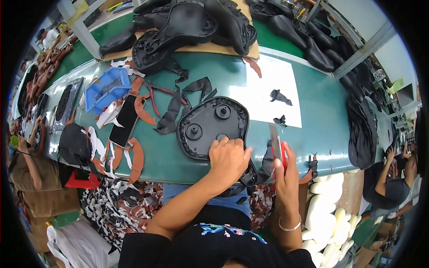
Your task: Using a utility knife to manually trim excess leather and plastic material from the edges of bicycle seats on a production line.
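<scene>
black plastic, pear-shaped saddle (208, 119), underside up on the green tabletop (328, 105). on its near edge, the left hand (230, 158), tightly curled; cannot tell whether pinching anything. right of the saddle, the right hand (286, 169), closed around a red-handled, grey-bladed cutter (283, 154). left of the saddle, long black strips (170, 115), red-handled pliers (154, 102), a flat black phone (125, 121) and a blue plastic bin (92, 99); beyond it to the right, a flat white paper sheet (281, 76).

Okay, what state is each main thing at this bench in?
Saddle: underside up
Knife: blade exposed
Left hand: curled over saddle's edge
Right hand: closed around knife
Pliers: handles spread apart
Phone: screen dark
Blue bin: holding dark scraps
White sheet: flat, black scraps on it
</scene>
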Motion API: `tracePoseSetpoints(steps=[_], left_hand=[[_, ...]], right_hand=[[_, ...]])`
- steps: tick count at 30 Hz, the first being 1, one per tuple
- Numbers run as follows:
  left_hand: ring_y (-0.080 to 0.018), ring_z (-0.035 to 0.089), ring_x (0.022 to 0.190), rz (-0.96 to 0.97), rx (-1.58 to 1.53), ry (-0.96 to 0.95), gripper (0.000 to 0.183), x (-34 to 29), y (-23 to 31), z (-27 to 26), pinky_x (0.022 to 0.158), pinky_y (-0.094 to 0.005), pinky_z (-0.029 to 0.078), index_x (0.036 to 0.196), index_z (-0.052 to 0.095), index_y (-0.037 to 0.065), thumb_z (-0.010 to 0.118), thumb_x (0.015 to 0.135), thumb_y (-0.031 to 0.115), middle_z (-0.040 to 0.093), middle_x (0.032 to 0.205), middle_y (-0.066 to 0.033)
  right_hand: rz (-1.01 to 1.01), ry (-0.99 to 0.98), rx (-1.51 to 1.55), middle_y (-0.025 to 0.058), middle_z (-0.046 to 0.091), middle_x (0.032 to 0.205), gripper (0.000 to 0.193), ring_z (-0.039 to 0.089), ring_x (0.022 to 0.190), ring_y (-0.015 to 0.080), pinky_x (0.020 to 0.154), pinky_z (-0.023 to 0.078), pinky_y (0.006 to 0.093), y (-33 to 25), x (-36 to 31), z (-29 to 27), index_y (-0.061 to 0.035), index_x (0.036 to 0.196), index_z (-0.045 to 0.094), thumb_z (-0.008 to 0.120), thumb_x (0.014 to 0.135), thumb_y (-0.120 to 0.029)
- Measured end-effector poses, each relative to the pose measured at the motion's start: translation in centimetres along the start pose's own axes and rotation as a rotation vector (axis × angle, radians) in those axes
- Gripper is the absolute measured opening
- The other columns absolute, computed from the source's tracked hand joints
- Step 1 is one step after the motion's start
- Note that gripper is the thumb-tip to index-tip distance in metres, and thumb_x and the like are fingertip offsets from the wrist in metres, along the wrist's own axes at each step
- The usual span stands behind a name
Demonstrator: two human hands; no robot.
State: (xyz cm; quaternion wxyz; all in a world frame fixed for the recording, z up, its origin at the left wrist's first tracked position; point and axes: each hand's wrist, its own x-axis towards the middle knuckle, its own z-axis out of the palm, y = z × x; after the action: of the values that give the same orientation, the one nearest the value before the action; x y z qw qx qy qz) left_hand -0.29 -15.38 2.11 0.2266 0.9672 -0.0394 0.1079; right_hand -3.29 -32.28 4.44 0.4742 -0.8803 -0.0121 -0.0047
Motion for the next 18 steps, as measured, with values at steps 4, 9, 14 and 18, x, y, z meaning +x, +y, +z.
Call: tracePoseSetpoints(steps=[4,9,14,18], left_hand=[[-0.0307,0.056,0.072,0.002,-0.273,-0.049,0.024,-0.7,-1.7,-0.1,0.069,-0.0440,0.043,0.065,0.059,0.001,0.058,0.081,0.020,0.063,0.070,-0.0146],[-0.0334,0.053,0.067,-0.033,-0.428,-0.126,0.025,-0.8,-2.1,-1.0,0.065,-0.0451,0.042,0.062,0.056,0.000,0.054,0.080,0.017,0.059,0.066,-0.0171],[-0.0274,0.051,0.061,-0.055,-0.551,-0.082,0.026,-0.9,-3.4,-0.6,0.058,-0.0407,0.041,0.059,0.053,0.000,0.056,0.079,0.018,0.056,0.058,-0.0127],[-0.0126,0.040,0.060,-0.496,-1.185,-0.319,0.027,-0.6,-3.6,-1.8,0.055,-0.0277,0.031,0.057,0.041,0.007,0.050,0.082,0.011,0.037,0.056,0.0018]], right_hand=[[-0.423,0.009,-0.331,0.0156,0.066,0.091,0.046,0.064,0.067,0.0329,0.056,0.049,0.0393,0.8,-0.9,0.1,-0.0121,0.135,0.042,0.054,0.091,-0.014],[-0.441,-0.197,-0.641,0.0108,0.050,0.063,0.051,0.050,0.045,0.0306,0.042,0.038,0.0401,-2.1,0.7,1.2,-0.0193,0.135,0.044,0.057,0.086,-0.013],[-0.364,-0.317,-0.776,0.0123,0.055,0.067,0.052,0.055,0.049,0.0318,0.044,0.041,0.0404,-0.9,-4.1,-0.9,-0.0197,0.136,0.044,0.058,0.086,-0.014],[-0.209,-0.289,-0.544,0.0147,0.059,0.069,0.052,0.059,0.055,0.0332,0.048,0.044,0.0423,1.0,-6.7,-1.8,-0.0184,0.135,0.044,0.059,0.085,-0.015]])
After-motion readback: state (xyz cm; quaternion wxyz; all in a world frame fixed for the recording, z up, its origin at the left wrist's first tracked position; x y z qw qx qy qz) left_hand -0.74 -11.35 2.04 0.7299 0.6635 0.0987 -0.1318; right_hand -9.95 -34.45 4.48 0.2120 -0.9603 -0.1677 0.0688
